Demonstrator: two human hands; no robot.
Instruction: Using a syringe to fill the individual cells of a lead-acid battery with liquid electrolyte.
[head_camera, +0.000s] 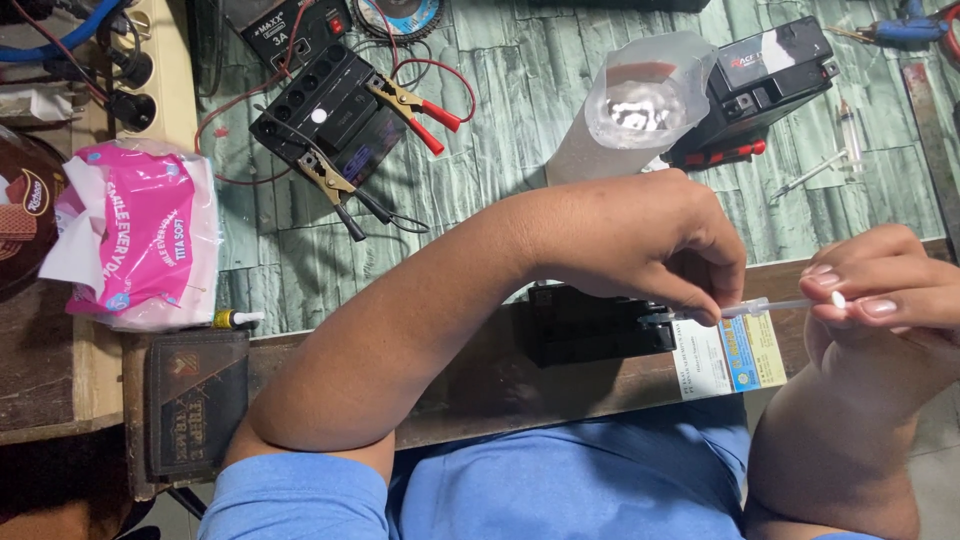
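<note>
At the far left of the tabletop (520, 110) lies a pink tissue pack (140, 235), and below it a dark wallet (195, 400). Further right, a black battery (325, 115) has clamps (410, 105) with red and black handles on it. In the middle, your left hand (640, 240) rests over a small black battery (595, 325) at the tabletop's near edge; its grip pinches the front end of a thin syringe (770, 305). At the right, your right hand (880, 285) has its grip closed on the syringe's back end. Behind stands a clear plastic bottle (635, 105), beside another black battery (765, 80).
</note>
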